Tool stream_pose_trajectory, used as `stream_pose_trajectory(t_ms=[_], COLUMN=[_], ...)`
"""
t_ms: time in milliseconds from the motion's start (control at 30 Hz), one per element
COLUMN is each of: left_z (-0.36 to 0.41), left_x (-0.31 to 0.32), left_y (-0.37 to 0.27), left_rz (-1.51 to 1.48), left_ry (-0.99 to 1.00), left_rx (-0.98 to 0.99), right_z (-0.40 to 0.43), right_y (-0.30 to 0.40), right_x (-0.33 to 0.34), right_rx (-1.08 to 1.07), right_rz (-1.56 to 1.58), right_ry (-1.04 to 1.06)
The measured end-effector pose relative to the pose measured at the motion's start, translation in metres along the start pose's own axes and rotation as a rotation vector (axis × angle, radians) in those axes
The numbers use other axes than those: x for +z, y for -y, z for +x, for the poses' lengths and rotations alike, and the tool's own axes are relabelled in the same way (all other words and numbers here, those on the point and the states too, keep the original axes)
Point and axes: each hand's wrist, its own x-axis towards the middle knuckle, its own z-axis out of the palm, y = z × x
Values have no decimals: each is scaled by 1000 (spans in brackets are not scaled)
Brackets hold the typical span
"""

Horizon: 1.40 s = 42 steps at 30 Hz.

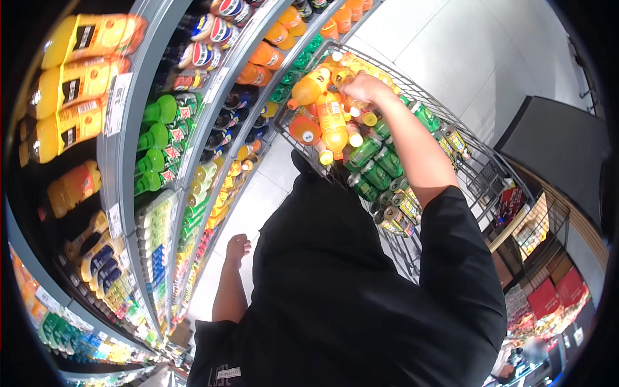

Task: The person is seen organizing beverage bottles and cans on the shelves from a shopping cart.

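My right hand (365,89) reaches into a wire shopping cart (416,89), its fingers curled around a plastic bottle of orange drink (355,102). Several more orange drink bottles (332,121) lie heaped at various angles about it. One rounder bottle (309,87) rests on the heap to the left of the hand. Below my right forearm, green drink cans (376,174) and patterned cans (399,213) lie in the same cart. My left hand (238,249) hangs low beside my body near the shelves, fingers loosely bent and apart, with nothing visible in it.
Tall shelves (116,106) of bottled drinks run along my left, bearing yellow drink bottles (80,82), green soda bottles (159,145) and Pepsi bottles (208,53). A dark counter-like fixture (556,140) stands right of the cart. Pale tiles (425,43) cover the floor. A person (512,358) is at lower right.
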Motion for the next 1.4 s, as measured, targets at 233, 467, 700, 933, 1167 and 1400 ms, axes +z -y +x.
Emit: stream_pose_trajectory(t_ms=[233, 467, 700, 933, 1167, 1400], left_z=[-9, 25, 43, 61, 67, 61], left_x=[3, 0, -10, -10, -13, -20], left_y=[79, 66, 22, 20, 33, 67], left_rz=[-60, -14, -165, -208, -240, -266], left_ry=[47, 118, 69, 95, 86, 93], left_rx=[-56, 94, 165, 149, 205, 154], right_z=[-26, -6, -107, -100, -28, 33], right_y=[11, 16, 60, 114, 146, 145], right_x=[51, 69, 62, 108, 173, 215], right_rx=[234, 248, -126, -351, -401, -233], right_rz=[490, 344, -472, -635, -1172, -1230], right_ry=[25, -111, -337, -285, -276, -153])
